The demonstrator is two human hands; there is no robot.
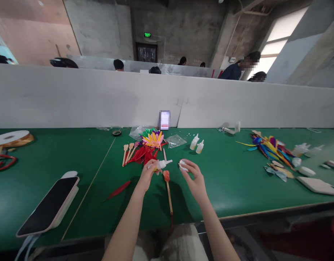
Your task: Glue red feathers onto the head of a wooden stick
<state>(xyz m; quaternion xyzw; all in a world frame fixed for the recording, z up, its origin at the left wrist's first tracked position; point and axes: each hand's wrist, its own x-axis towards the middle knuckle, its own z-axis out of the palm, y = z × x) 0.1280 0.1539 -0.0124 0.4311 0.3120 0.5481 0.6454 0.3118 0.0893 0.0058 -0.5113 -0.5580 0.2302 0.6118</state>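
The left hand [148, 174] grips a small glue bottle [161, 165], tip over the wooden stick [168, 192] lying near on the table [237, 188]; the right hand [192, 177] pinches a white cap [182, 165]. Bottle open, red feathers [143, 154] beyond still loose, so gluing looks barely begun

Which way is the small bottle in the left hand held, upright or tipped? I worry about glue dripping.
Tipped. The small bottle lies nearly sideways in the left hand, its nozzle pointing right, above the wooden stick.

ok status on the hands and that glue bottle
Left hand grips glue bottle, nozzle pointing right. Right hand pinches small white piece. Wooden stick lies between them, nothing blocking.
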